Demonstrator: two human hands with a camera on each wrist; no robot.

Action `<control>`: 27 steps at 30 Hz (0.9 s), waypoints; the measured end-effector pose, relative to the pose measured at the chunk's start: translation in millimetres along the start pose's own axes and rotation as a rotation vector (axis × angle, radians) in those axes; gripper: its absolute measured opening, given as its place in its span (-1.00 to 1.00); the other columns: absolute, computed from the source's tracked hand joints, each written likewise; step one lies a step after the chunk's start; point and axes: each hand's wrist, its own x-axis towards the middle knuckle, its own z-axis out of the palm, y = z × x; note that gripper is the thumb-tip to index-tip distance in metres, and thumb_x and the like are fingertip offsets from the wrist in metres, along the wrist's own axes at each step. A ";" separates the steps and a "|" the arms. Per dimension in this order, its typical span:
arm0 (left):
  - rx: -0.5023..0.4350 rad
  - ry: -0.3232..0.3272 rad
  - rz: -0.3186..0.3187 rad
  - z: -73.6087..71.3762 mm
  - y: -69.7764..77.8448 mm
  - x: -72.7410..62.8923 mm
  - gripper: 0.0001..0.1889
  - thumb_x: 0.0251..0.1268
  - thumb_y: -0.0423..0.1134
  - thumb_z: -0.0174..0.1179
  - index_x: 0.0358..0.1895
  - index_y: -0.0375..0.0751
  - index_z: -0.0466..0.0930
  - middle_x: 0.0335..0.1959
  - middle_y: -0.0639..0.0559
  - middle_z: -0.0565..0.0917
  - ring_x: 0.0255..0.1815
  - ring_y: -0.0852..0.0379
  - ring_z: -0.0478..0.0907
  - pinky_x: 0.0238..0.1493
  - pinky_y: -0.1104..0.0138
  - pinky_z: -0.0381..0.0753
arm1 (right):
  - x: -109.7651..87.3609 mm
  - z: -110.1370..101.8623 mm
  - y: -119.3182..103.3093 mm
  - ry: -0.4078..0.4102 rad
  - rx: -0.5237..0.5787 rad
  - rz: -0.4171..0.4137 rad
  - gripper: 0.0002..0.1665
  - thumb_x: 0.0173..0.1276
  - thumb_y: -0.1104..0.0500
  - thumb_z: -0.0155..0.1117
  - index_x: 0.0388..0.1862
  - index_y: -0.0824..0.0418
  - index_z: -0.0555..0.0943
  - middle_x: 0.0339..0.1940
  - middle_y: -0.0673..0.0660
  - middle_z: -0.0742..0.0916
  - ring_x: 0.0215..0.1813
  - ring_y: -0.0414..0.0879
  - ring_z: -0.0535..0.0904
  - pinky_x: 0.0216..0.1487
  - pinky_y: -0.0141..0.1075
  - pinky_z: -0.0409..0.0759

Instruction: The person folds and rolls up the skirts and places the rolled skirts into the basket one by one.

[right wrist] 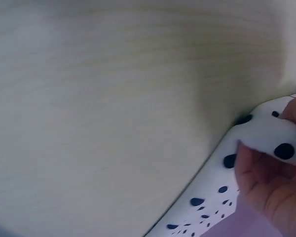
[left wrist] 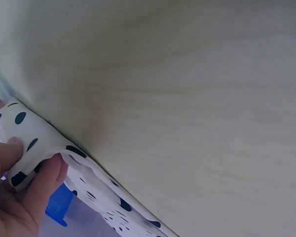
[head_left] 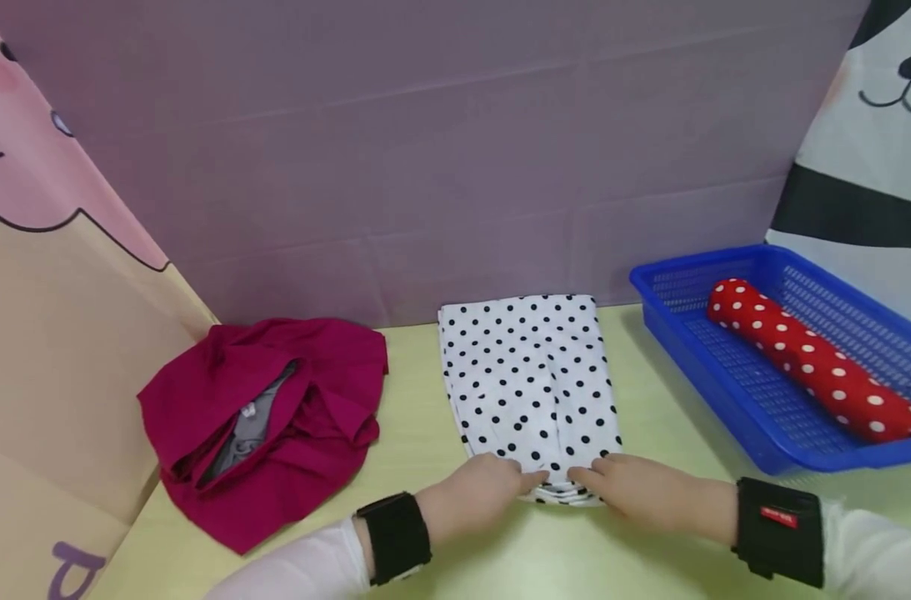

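Observation:
A white cloth with black dots [head_left: 526, 375] lies folded into a long rectangle in the middle of the table, its near end slightly rolled up. At that end's left corner my left hand [head_left: 481, 496] pinches the rolled edge between thumb and fingers. My right hand [head_left: 646, 492] grips the right corner the same way. In the left wrist view, the left hand [left wrist: 24, 182] has fingers curled under the dotted fold. The right wrist view shows the right hand [right wrist: 276, 182] with the edge of the cloth [right wrist: 266, 131] between thumb and fingers.
To the left lies a crumpled magenta garment [head_left: 312, 400] with a grey inside showing. A blue plastic basket [head_left: 710, 400] stands at the right, holding a rolled red cloth with white dots [head_left: 815, 358]. A purple-grey curtain [head_left: 463, 167] hangs behind the pale table [head_left: 410, 400].

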 end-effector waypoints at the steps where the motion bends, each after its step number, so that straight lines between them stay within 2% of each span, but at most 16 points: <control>1: -0.018 -0.006 -0.011 -0.1 -1.1 0.4 -0.46 0.23 -0.33 0.17 0.29 0.14 0.43 -0.43 0.20 0.64 -0.52 0.35 0.47 -0.46 0.56 0.42 | -1.1 0.4 2.0 0.015 0.002 -0.017 -0.39 0.11 0.28 0.33 0.20 0.20 0.47 -0.36 -0.02 0.63 -0.32 -0.20 0.54 -0.27 -0.34 0.56; 3: -0.035 -0.003 -0.022 -0.2 -3.2 1.7 -0.50 0.28 -0.30 0.13 0.28 0.14 0.43 -0.48 0.19 0.62 -0.55 0.35 0.44 -0.48 0.56 0.40 | -3.4 1.9 6.5 0.044 0.009 -0.041 -0.35 0.14 0.23 0.33 0.27 0.18 0.45 -0.37 -0.06 0.61 -0.33 -0.25 0.52 -0.26 -0.36 0.56; 6: -0.034 0.019 -0.019 0.8 -6.2 4.4 -0.57 0.34 -0.24 0.09 0.26 0.14 0.46 -0.51 0.17 0.59 -0.58 0.34 0.37 -0.50 0.55 0.36 | -5.7 5.1 13.2 0.130 -0.009 -0.096 -0.35 0.14 0.19 0.34 0.27 0.18 0.47 -0.42 -0.11 0.55 -0.38 -0.32 0.44 -0.31 -0.42 0.52; 8: -0.046 0.048 -0.021 3.1 -9.4 5.9 -0.58 0.33 -0.27 0.10 0.24 0.14 0.49 -0.40 0.13 0.60 -0.57 0.33 0.37 -0.48 0.55 0.38 | -6.2 7.1 16.1 0.189 -0.031 -0.125 -0.40 0.13 0.16 0.36 0.21 0.18 0.53 -0.44 -0.13 0.51 -0.41 -0.36 0.39 -0.35 -0.47 0.49; 11: -0.093 0.076 -0.042 6.6 -14.8 6.5 -0.58 0.32 -0.28 0.12 0.22 0.14 0.51 -0.11 0.06 0.59 -0.45 0.29 0.47 -0.33 0.53 0.50 | -5.6 8.1 18.6 0.240 -0.049 -0.144 -0.49 0.11 0.19 0.38 0.10 0.20 0.60 -0.45 -0.12 0.48 -0.44 -0.39 0.36 -0.42 -0.51 0.44; 13: -0.142 0.120 -0.046 9.5 -19.0 6.9 -0.63 0.32 -0.29 0.13 0.16 0.12 0.56 -0.04 0.03 0.57 -0.41 0.28 0.49 -0.28 0.54 0.51 | -4.0 9.1 19.9 0.263 -0.052 -0.152 -0.57 0.11 0.20 0.38 0.00 0.22 0.64 -0.44 -0.10 0.49 -0.44 -0.37 0.39 -0.42 -0.52 0.46; 15: -0.177 0.145 -0.045 11.1 -22.2 8.1 -0.67 0.32 -0.28 0.14 0.11 0.09 0.61 -0.13 0.04 0.59 -0.42 0.30 0.47 -0.32 0.58 0.46 | -2.6 10.5 21.7 0.284 -0.016 -0.154 -0.66 0.09 0.23 0.39 -0.09 0.22 0.66 -0.44 -0.09 0.50 -0.42 -0.35 0.43 -0.41 -0.53 0.47; 18: -0.213 0.175 -0.039 12.9 -25.3 11.0 -0.72 0.28 -0.30 0.19 0.01 0.03 0.67 -0.35 0.10 0.56 -0.50 0.36 0.34 -0.45 0.65 0.31 | -0.5 14.8 24.6 0.370 -0.005 -0.182 -0.79 0.04 0.25 0.41 -0.29 0.17 0.65 -0.41 -0.08 0.50 -0.38 -0.30 0.44 -0.36 -0.50 0.48; 22: -0.268 0.139 -0.077 12.9 -26.2 14.9 -0.74 0.22 -0.33 0.24 -0.04 -0.01 0.69 -0.46 0.15 0.55 -0.54 0.39 0.29 -0.50 0.65 0.29 | -0.2 18.0 25.9 0.469 -0.052 -0.157 -0.86 -0.02 0.23 0.42 -0.45 0.10 0.63 -0.39 -0.09 0.44 -0.33 -0.26 0.31 -0.33 -0.45 0.40; 24: -0.306 0.127 -0.101 12.1 -26.2 16.1 -0.76 0.20 -0.34 0.25 -0.07 -0.04 0.70 -0.48 0.15 0.56 -0.54 0.39 0.30 -0.49 0.64 0.31 | -0.3 17.4 25.4 0.444 -0.043 -0.108 -0.90 0.02 0.23 0.40 -0.44 0.10 0.66 -0.42 -0.12 0.40 -0.34 -0.27 0.26 -0.35 -0.44 0.35; 27: -0.326 0.113 -0.133 11.0 -26.0 16.8 -0.78 0.19 -0.33 0.26 -0.09 -0.07 0.71 -0.49 0.15 0.56 -0.54 0.38 0.31 -0.48 0.61 0.33 | 1.1 12.8 24.8 0.325 0.044 -0.023 -0.91 0.12 0.27 0.34 -0.35 0.16 0.71 -0.49 -0.14 0.37 -0.39 -0.30 0.25 -0.39 -0.44 0.32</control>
